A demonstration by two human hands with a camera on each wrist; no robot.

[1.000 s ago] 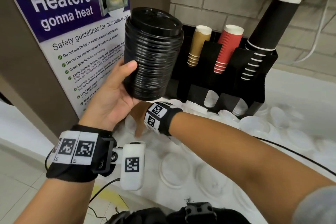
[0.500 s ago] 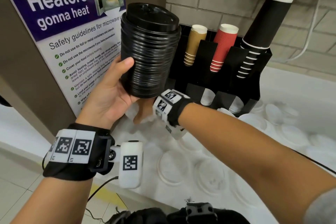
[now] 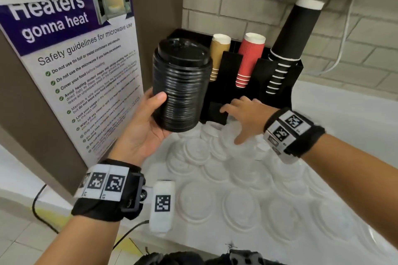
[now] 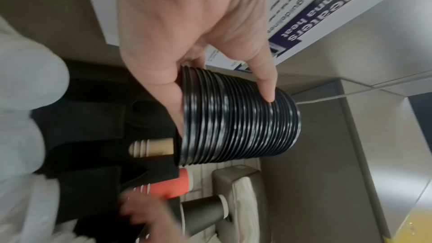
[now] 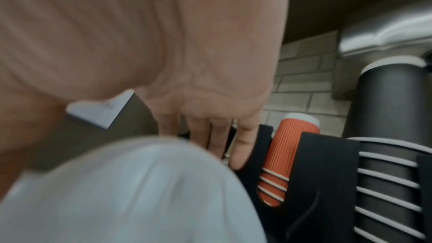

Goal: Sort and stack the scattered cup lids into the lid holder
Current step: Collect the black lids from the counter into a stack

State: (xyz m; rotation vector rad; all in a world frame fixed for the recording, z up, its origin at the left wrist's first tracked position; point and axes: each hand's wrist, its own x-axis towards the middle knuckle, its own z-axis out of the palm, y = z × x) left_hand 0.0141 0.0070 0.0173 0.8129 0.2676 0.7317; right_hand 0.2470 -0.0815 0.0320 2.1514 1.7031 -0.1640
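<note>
A tall stack of black lids [image 3: 181,86] is held upright in the air, and my left hand [image 3: 150,120] grips it low down with the thumb in front; the left wrist view shows the stack [image 4: 238,127] and left hand [image 4: 205,43] too. To its right, my right hand [image 3: 243,118] hovers palm down with fingers straight, over white lids [image 3: 198,150] piled at the foot of the black lid holder [image 3: 232,64]. The fingertips reach the holder's lower front. In the right wrist view the fingers [image 5: 219,136] are extended above a blurred white lid [image 5: 131,191].
The holder carries brown cups [image 3: 219,54], red cups [image 3: 249,58] and tall black cups [image 3: 288,34]. Several white lids [image 3: 241,206] cover the white counter. A microwave safety poster [image 3: 71,66] on a brown panel stands at the left, a brick wall behind.
My right hand has come out from under the black stack and moved right, to the front of the holder. The left hand still grips the stack, now closer to the holder.
</note>
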